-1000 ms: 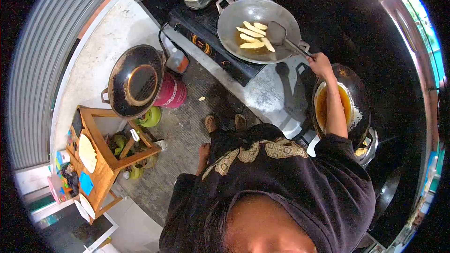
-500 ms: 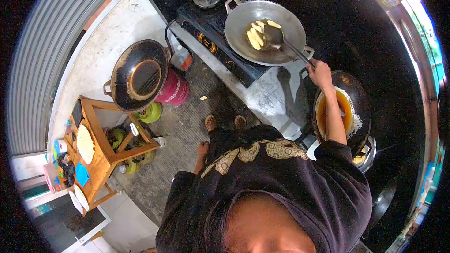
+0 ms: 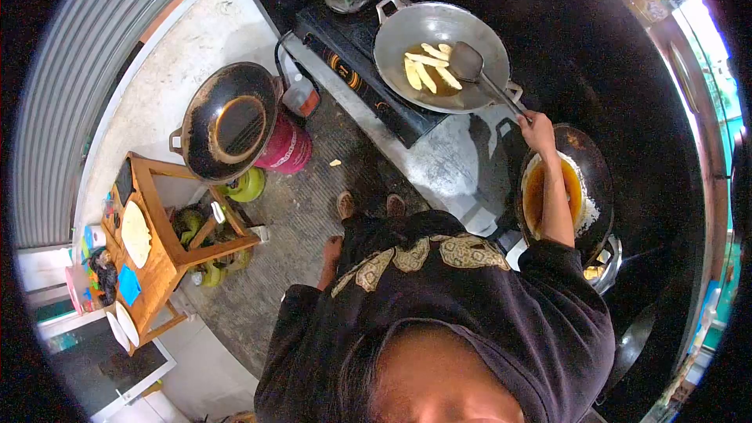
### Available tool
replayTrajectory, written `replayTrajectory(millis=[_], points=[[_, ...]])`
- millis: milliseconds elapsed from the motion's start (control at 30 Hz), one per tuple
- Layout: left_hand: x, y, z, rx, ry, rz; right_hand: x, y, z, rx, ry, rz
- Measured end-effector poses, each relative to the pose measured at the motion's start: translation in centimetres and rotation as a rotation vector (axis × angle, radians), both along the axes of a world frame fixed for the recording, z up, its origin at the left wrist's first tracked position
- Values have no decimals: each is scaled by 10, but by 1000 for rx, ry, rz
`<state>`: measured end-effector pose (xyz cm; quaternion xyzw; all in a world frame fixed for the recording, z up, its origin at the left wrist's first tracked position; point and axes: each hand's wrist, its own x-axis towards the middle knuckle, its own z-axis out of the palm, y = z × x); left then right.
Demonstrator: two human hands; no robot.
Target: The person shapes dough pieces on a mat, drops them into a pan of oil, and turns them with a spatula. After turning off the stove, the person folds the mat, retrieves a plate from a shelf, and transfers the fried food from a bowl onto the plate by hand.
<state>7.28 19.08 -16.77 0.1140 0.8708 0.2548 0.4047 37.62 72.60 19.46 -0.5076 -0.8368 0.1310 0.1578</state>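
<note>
The spatula (image 3: 467,62) dips into the silver wok (image 3: 435,22), beside pale strips (image 3: 425,77). From the left: a dark wok (image 3: 207,103); my left hand (image 3: 333,251), hanging low, its grip one I cannot tell; my right hand (image 3: 538,132), grip closed round the spatula's handle (image 3: 499,92); my forearm (image 3: 556,200) crossing above a blackened wok (image 3: 598,178) of brown liquid (image 3: 536,193).

Right hand (image 3: 538,133) has a metal spatula (image 3: 468,64) by the handle, blade over the big silver wok (image 3: 419,27), right next to some pale yellow strips (image 3: 425,77) in brownish liquid. That wok's on a black stove (image 3: 345,70), with a small metal pot (image 3: 349,5) near it. Left hand (image 3: 333,251) just hangs by the person's side, and the right forearm crosses above a dark wok (image 3: 599,176).
</note>
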Motion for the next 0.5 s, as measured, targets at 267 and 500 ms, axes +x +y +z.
replayTrajectory(millis=[267,500], points=[[-9,1,9,63,47,-193,-8,-22,51,-201,74,67],[-20,-2,-15,61,-76,-131,-23,-26,49,12,-137,128]])
